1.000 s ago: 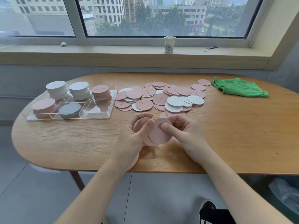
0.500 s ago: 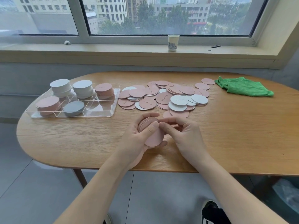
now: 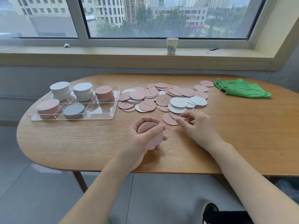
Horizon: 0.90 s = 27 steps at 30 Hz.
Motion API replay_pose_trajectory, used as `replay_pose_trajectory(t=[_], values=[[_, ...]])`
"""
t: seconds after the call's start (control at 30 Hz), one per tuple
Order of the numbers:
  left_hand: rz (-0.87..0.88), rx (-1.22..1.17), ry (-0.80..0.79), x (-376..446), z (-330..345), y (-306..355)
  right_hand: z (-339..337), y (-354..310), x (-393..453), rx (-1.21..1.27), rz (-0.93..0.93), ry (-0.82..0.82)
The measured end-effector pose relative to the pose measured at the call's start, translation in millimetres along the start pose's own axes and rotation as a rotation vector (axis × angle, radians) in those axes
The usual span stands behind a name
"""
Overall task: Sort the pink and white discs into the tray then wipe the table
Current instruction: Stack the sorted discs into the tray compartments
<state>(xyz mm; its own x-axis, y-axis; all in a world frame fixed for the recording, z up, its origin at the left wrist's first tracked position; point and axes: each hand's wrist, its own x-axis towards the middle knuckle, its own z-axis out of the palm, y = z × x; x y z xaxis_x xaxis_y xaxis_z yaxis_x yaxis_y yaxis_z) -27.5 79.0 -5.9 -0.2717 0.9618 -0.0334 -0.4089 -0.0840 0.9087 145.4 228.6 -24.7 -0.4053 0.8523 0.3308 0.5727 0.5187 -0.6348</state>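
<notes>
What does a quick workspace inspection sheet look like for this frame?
Surface: wooden table, oval.
Job's things: clear tray holds three white and two pink stacks; loose discs beside it; green cloth far right.
Clutter: nothing seen.
Hands: left hand grips a pink disc stack; right hand reaches a pink disc, fingers loosely curled.
Cables: nothing seen.
Surroundings: paper cup on the windowsill; window.

Only 1 view existed: the head camera looked forward and down, close above the table [image 3: 242, 135], facing the window [image 3: 161, 18].
</notes>
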Motion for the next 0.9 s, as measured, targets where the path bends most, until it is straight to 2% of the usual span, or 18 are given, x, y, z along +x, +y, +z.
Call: replay_pose_trajectory(t=[0.17, 0.37, 0.6, 0.9], values=[[0.011, -0.013, 0.011, 0, 4, 2, 14, -1, 15, -0.125, 0.011, -0.094], [0.004, -0.018, 0.019, -2, 3, 3, 15, 6, 25, -0.077, 0.101, -0.012], [-0.009, -0.029, 0.020, -1, 3, 2, 20, 9, 33, -0.203, 0.123, -0.064], [-0.014, -0.019, 0.022, -1, 3, 2, 14, -4, 14, -0.148, -0.080, -0.158]])
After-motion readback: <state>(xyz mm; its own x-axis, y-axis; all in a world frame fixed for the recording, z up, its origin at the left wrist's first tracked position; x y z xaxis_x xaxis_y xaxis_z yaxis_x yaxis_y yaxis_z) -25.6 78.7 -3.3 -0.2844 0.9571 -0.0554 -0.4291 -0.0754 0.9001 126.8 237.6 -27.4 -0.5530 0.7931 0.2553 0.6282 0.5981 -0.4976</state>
